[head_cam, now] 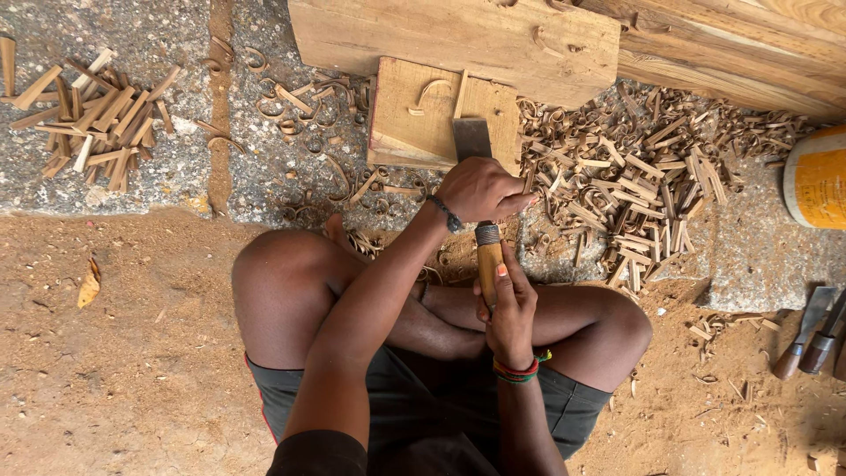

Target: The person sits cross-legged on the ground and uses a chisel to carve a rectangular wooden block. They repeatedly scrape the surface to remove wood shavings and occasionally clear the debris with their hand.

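Left hand (480,189): fingers curled over the chisel (480,203) near its blade.
Right hand (507,304): fingers wrapped round the wooden handle.
Blade: on the small wood block (414,123).
Right: shavings (634,185).

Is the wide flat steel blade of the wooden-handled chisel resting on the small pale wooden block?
Yes: the wooden-handled chisel, gripped by the left hand and right hand, has its blade lying on the small pale wooden block.

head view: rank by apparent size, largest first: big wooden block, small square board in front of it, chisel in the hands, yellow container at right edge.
1. Big wooden block
2. Small square board
3. Chisel and yellow container: unsure. The container is cut off by the frame, and the chisel is partly covered by the left hand and right hand.
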